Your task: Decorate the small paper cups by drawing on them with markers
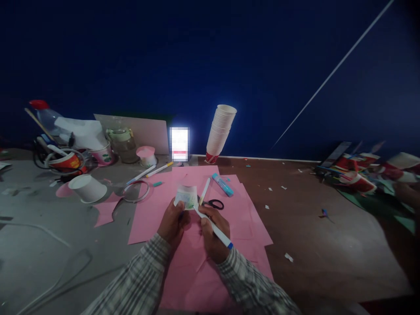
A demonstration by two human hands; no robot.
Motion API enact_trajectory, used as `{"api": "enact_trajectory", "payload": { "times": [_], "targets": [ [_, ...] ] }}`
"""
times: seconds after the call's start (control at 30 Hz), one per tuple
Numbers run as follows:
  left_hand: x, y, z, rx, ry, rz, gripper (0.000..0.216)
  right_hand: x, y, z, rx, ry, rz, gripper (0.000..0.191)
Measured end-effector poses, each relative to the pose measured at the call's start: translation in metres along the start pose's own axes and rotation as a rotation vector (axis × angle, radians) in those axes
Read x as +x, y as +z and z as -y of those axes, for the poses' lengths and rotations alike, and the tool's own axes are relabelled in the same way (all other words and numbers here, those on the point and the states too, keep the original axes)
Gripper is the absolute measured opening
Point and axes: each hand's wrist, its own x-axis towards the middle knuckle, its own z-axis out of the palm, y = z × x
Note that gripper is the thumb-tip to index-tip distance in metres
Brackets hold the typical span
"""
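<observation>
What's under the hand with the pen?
Pink paper shows around the right hand, and black-handled scissors peek out beyond it. The hand covers whatever lies directly beneath.

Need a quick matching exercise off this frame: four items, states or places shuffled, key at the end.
1. Left hand
2. Right hand
3. Scissors
4. Stack of paper cups

A. Tilted, in front of the dark blue wall
B. Gripping a white marker with a blue end
C. Black-handled, lying on pink paper
D. Holding a small white paper item with green markings

Pairs: 1-D, 2-B, 3-C, 4-A
</observation>
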Motion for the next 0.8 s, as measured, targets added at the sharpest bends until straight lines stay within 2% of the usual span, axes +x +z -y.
{"api": "enact_trajectory", "payload": {
  "times": [0.23,0.8],
  "targets": [
    [0.0011,0.0002,0.0002,0.002,-0.009,0.001,0.059,-0.0007,0.0005,-0.0033,-0.011,-0.045,0.021,0.020],
    [0.0028,0.0012,0.0005,0.008,0.025,0.028,0.054,-0.0012,0.0039,-0.0049,-0.009,-0.035,-0.049,0.020]
  ]
}}
